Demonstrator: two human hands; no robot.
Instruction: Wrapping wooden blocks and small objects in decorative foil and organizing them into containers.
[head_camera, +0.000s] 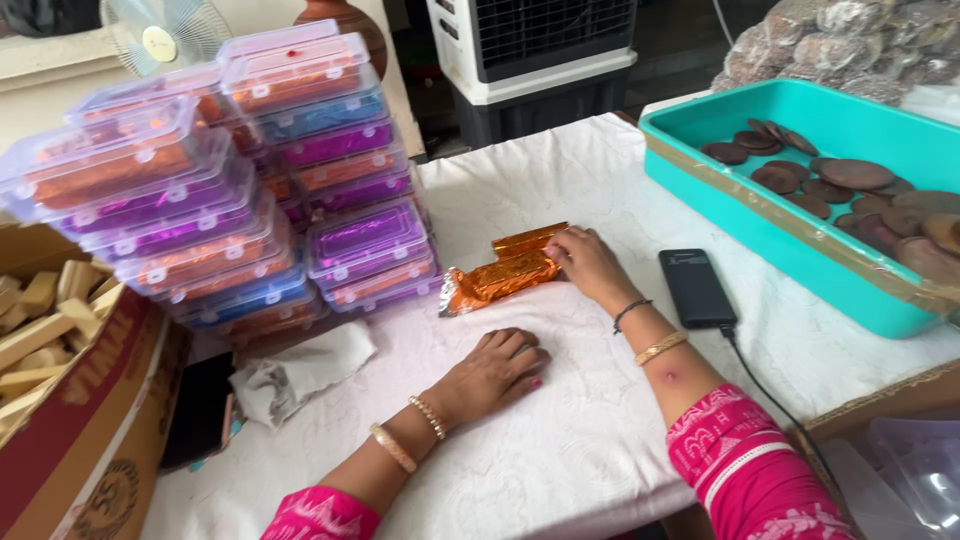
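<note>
Only the head view here, looking down at a bench (560, 440) covered in a white cloth.

The right hand (585, 262) is on the far end of an orange foil-wrapped bar (505, 277), with a second orange packet (527, 240) lying right behind it, touching. Fingers are curled narrow over the bar's end, pinning it to the cloth rather than lifting it, as far as I can tell. The left hand (495, 372) lies flat on the cloth, fingers loosely together, holding nothing, a bit nearer the body than the bar.

On handling: the foil looks thin, crinkly and slick, and the loose twisted end on the left is just wrapper. My guess is the bar inside is light and stiff but could snap or dent if squeezed hard. Best hold would be across the long sides in the middle, thumb on one side and fingers on the other, not by the foil tail, which would tear or slide off.

Around it: a tall stack of clear plastic boxes (200, 180) with purple, orange and blue contents to the left, a cardboard box of pale wooden-looking blocks (40, 320), a crumpled cloth (300, 372), a dark phone (696, 288) on a cable, and a teal tray (760, 210) holding brown discs (855, 173).
</note>
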